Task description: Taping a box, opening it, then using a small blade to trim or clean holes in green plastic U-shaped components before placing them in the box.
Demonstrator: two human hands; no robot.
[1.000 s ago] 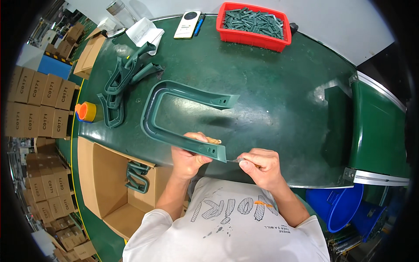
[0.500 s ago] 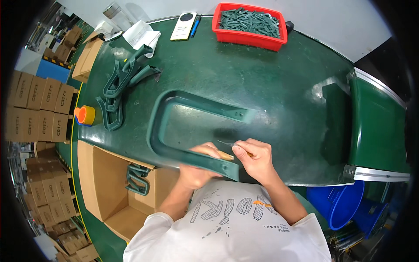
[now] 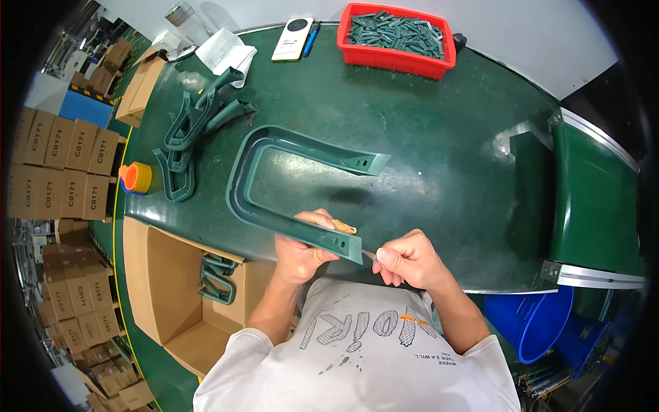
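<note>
A large dark green U-shaped plastic frame (image 3: 255,162) lies on the green table (image 3: 439,144), its open ends to the right. My left hand (image 3: 302,248) grips the frame's near arm close to its end. My right hand (image 3: 406,259) pinches a small thin blade-like tool (image 3: 368,255) whose tip touches the end of that arm. Something small and tan (image 3: 345,227) shows by my left thumb.
A pile of similar green frames (image 3: 189,130) lies at the left, beside an orange and yellow cap-like object (image 3: 135,178). A red bin of small dark parts (image 3: 397,38) stands at the back. An open cardboard box (image 3: 180,292) holding green frames sits at my left. A blue bucket (image 3: 534,323) is at the right.
The frame has shifted slightly on the table. My right hand went in onto the arm beside my left hand, then drew back to its end, holding the thin tool there.
</note>
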